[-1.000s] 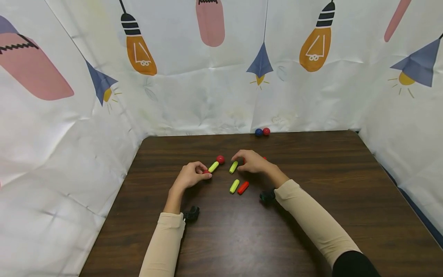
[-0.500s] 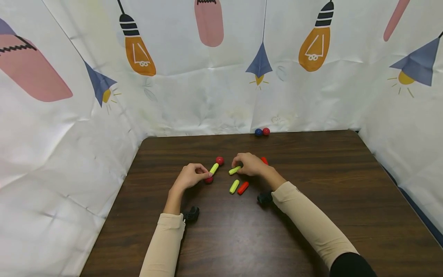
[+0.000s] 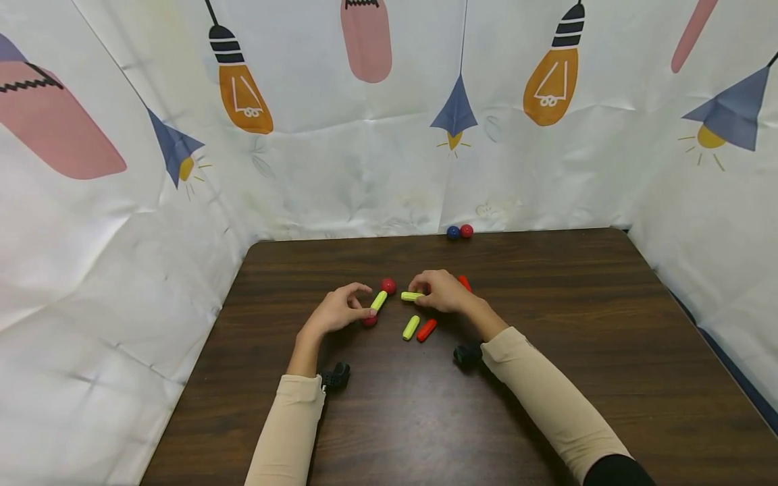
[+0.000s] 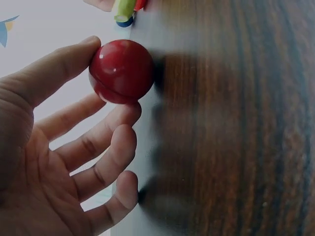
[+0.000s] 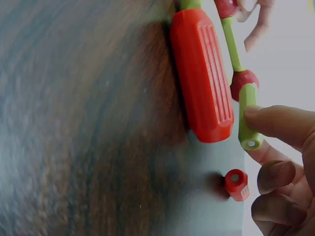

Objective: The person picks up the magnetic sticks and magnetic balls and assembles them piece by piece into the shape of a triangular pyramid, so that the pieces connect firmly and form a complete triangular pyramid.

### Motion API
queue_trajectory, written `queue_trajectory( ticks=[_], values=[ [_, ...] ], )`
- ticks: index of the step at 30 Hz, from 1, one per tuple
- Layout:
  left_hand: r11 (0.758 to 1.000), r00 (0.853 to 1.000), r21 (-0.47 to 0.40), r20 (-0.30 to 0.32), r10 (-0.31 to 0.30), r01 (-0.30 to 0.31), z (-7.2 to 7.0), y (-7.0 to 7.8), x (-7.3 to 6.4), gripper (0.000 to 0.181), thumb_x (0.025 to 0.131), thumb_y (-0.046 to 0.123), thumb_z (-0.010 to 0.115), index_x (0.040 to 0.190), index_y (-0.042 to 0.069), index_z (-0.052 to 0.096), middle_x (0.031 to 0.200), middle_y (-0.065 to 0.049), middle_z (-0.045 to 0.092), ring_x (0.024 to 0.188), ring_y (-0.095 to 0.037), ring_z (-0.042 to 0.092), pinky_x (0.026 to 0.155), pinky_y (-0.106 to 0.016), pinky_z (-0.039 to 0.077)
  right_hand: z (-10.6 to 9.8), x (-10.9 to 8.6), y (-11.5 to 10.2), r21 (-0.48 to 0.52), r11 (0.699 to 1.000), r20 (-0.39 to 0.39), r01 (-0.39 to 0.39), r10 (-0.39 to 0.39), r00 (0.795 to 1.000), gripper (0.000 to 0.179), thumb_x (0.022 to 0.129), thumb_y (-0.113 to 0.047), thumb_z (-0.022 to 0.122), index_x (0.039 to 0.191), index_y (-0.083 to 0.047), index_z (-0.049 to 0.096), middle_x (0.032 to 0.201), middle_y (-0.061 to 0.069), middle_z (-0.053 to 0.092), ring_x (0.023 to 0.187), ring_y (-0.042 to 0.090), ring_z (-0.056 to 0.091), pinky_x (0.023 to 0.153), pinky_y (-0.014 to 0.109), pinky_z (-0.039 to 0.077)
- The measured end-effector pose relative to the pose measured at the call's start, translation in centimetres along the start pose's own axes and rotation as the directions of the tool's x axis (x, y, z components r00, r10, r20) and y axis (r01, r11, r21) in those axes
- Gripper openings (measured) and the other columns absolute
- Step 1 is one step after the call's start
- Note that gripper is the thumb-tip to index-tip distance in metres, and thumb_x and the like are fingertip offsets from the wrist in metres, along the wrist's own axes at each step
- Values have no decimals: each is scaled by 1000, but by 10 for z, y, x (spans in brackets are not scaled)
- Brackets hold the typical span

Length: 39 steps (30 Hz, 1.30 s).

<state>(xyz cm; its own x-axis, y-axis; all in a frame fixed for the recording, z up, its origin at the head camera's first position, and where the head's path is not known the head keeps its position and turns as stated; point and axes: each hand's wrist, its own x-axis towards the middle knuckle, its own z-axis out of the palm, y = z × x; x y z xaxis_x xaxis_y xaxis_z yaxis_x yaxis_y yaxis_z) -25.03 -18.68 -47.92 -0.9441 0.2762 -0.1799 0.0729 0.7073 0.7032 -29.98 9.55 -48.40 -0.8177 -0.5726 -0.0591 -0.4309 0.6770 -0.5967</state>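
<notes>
My left hand (image 3: 340, 310) has its fingers spread, with the thumb touching a red ball (image 4: 123, 71). That ball sits at the near end of a yellow-green rod (image 3: 379, 301); another red ball (image 3: 389, 286) sits at the far end. My right hand (image 3: 442, 291) pinches a second yellow-green rod (image 5: 248, 118) between thumb and index finger. It lies sideways, its left end pointing at the far red ball, and overlaps that ball in the right wrist view. The right index fingertip is partly hidden behind the rod.
On the brown table (image 3: 419, 418) nearer me lie a yellow-green rod (image 3: 410, 328) and a red rod (image 3: 427, 330), side by side. Another red rod (image 3: 464, 282) lies beyond my right hand. A blue ball (image 3: 453, 232) and a red ball (image 3: 467, 231) rest at the back edge.
My right hand has gripped its yellow-green rod and turned it sideways toward the far red ball. My left fingers have spread from the near ball, which has shifted slightly toward me.
</notes>
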Motion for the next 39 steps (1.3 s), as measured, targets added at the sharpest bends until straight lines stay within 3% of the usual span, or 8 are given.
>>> queue_trajectory(
  ticks=[5, 13, 25, 39],
  values=[
    [999, 997, -19, 60, 46, -45, 0, 1, 1, 73, 89, 34, 81, 152, 16, 49, 85, -4, 69, 68, -18, 58, 64, -32, 48, 2, 0, 2, 42, 999, -32, -26, 27, 999, 19, 93, -18, 76, 112, -16, 74, 94, 0, 68, 77, 14, 56, 72, 28, 46],
    [997, 991, -21, 108, 73, -71, 2, 2, 1, 74, 90, 36, 80, 154, 20, 46, 83, -4, 68, 67, -17, 58, 63, -32, 48, 11, 2, 3, 60, 998, -58, -23, 27, 998, 20, 92, -19, 77, 112, -14, 75, 93, 1, 70, 74, 13, 57, 69, 27, 47],
    [995, 985, -35, 136, 102, -98, 5, 4, 1, 70, 92, 35, 78, 154, 27, 47, 83, -3, 68, 63, -16, 55, 60, -31, 45, 13, 4, -5, 92, 995, -43, -36, 40, 998, 18, 93, -19, 76, 111, -15, 75, 91, 1, 69, 77, 14, 58, 70, 27, 47],
    [993, 988, -24, 103, 116, -114, 6, 4, 2, 53, 102, 21, 63, 153, 25, 49, 87, -7, 67, 68, -17, 55, 64, -32, 46, 18, 7, -7, 103, 995, -40, -5, 9, 999, 18, 94, -16, 74, 112, -14, 75, 98, 3, 71, 79, 13, 61, 71, 26, 50]
  ],
)
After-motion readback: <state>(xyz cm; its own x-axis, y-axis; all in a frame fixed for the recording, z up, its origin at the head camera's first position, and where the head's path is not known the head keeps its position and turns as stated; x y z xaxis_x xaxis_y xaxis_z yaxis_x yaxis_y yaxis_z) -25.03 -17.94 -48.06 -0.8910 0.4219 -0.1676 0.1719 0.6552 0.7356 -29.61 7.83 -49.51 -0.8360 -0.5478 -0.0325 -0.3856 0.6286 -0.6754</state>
